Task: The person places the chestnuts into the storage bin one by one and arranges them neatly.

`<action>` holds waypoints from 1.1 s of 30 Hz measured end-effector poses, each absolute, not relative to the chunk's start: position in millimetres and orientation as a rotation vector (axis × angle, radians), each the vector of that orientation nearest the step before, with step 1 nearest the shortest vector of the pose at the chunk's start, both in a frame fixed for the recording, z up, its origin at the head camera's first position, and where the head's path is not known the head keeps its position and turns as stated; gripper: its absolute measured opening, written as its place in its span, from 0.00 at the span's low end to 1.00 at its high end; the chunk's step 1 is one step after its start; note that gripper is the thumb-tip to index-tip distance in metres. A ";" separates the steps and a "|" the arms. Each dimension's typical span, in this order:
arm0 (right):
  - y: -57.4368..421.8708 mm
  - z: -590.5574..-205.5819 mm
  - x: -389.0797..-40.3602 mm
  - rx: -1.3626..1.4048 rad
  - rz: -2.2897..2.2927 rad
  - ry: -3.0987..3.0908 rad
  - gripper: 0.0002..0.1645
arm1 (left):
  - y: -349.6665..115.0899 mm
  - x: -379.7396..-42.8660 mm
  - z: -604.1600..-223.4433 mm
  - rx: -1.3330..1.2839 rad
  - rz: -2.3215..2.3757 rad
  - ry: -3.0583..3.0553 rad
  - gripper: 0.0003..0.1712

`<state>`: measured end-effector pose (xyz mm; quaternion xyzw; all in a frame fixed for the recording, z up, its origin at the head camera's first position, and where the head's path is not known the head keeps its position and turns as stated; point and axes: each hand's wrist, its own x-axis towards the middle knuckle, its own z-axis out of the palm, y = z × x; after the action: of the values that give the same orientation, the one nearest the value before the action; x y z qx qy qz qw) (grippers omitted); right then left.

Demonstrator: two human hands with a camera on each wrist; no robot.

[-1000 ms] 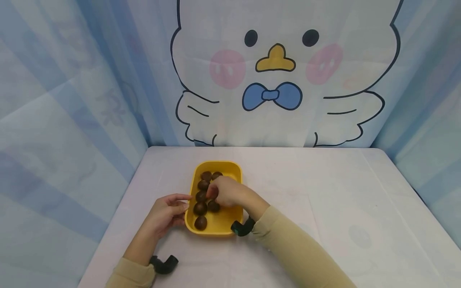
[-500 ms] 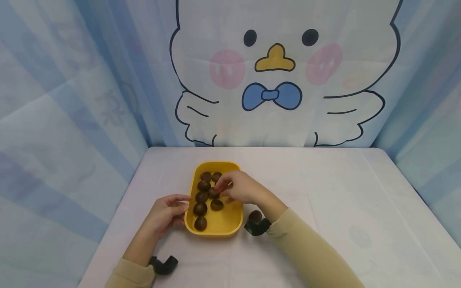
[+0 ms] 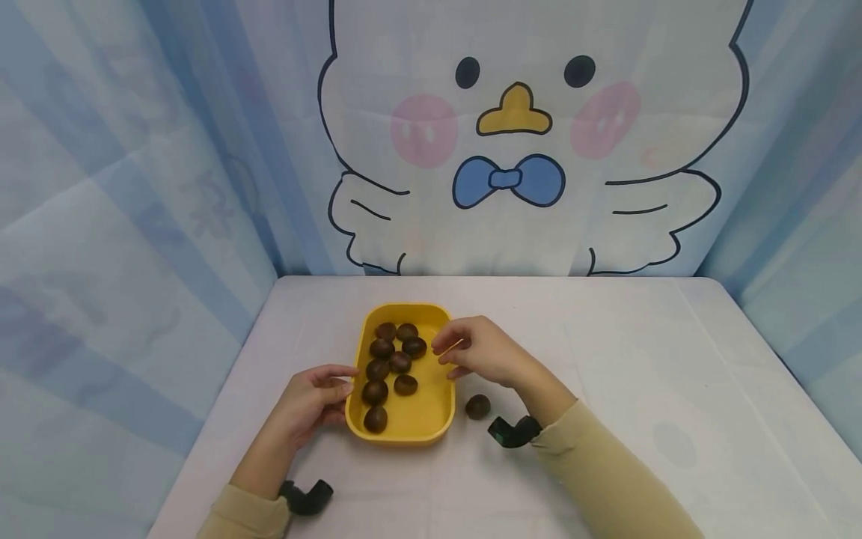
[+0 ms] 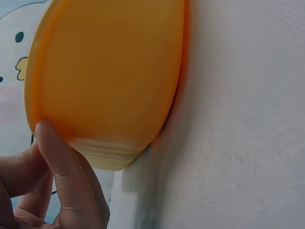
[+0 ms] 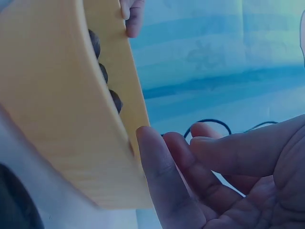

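Observation:
A yellow tray [image 3: 420, 419] stands on the table with several brown chestnuts [image 3: 375, 391] inside, mostly along its left side. My left hand [image 3: 313, 400] touches the tray's left wall near the rim, its fingers fairly straight; in the left wrist view the fingertips [image 4: 44, 128] lie against the outer wall. Over the tray's right rim hovers my right hand [image 3: 488, 350], fingers loosely bent and nothing between them. The right wrist view shows its thumb and fingers apart, beside the tray wall [image 5: 57, 95]. One loose chestnut [image 3: 478, 407] lies on the table just right of the tray.
A white cloth covers the table [image 3: 606, 359]. Behind it hangs a curtain [image 3: 525, 239] with a cartoon bird, and blue and white curtains [image 3: 121, 247] flank both sides. Black straps [image 3: 306, 498] sit at both wrists.
My right hand has let go of a chestnut in the tray and drawn back to the right rim. The loose chestnut on the table has come into view. The left hand has stayed put.

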<state>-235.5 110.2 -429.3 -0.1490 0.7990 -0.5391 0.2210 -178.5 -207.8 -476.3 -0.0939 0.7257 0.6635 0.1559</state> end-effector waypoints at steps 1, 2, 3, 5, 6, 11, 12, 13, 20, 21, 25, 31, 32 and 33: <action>113.0 -430.2 -235.4 -0.404 -1.494 2.208 0.12 | -207.8 -178.4 -476.0 -0.268 1.898 2.079 0.23; 115.7 -431.2 -235.5 -0.396 -1.493 2.210 0.13 | -207.7 -178.3 -475.8 -0.268 1.898 2.081 0.23; 118.4 -432.1 -235.5 -0.387 -1.492 2.211 0.13 | -207.7 -178.2 -475.5 -0.268 1.897 2.083 0.23; 123.9 -433.9 -235.3 -0.371 -1.488 2.217 0.14 | -207.6 -178.2 -475.4 -0.268 1.895 2.086 0.23; 126.6 -434.8 -235.0 -0.365 -1.485 2.221 0.14 | -207.6 -178.2 -475.4 -0.267 1.894 2.088 0.23; 139.0 -439.4 -232.9 -0.337 -1.480 2.233 0.14 | -208.1 -178.7 -476.5 -0.269 1.895 2.085 0.22; 141.0 -440.3 -232.2 -0.330 -1.478 2.233 0.14 | -208.1 -178.8 -476.6 -0.269 1.895 2.084 0.22; 142.8 -441.2 -231.6 -0.322 -1.477 2.231 0.13 | -208.1 -179.0 -476.8 -0.270 1.896 2.083 0.22; 152.9 -450.2 -228.4 -0.315 -1.448 2.224 0.15 | -207.6 -179.3 -476.1 -0.278 1.893 2.084 0.23; 154.4 -451.7 -228.0 -0.318 -1.438 2.229 0.15 | -207.5 -179.2 -476.0 -0.279 1.892 2.085 0.23; 160.3 -458.1 -226.0 -0.315 -1.376 2.263 0.15 | -207.7 -179.1 -476.4 -0.279 1.891 2.088 0.23; 164.9 -468.3 -220.9 -0.308 -1.344 2.258 0.16 | -208.4 -179.1 -477.3 -0.269 1.897 2.081 0.23; 165.3 -469.8 -220.1 -0.314 -1.344 2.250 0.16 | -208.5 -179.1 -477.3 -0.268 1.898 2.081 0.23; 165.9 -471.1 -219.3 -0.322 -1.342 2.241 0.17 | -208.6 -179.1 -477.4 -0.268 1.899 2.081 0.23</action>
<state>-219.3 165.9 -471.1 -0.1184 0.8240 -0.4934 0.2522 -179.1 -208.6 -477.4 -0.0935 0.7265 0.6628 0.1552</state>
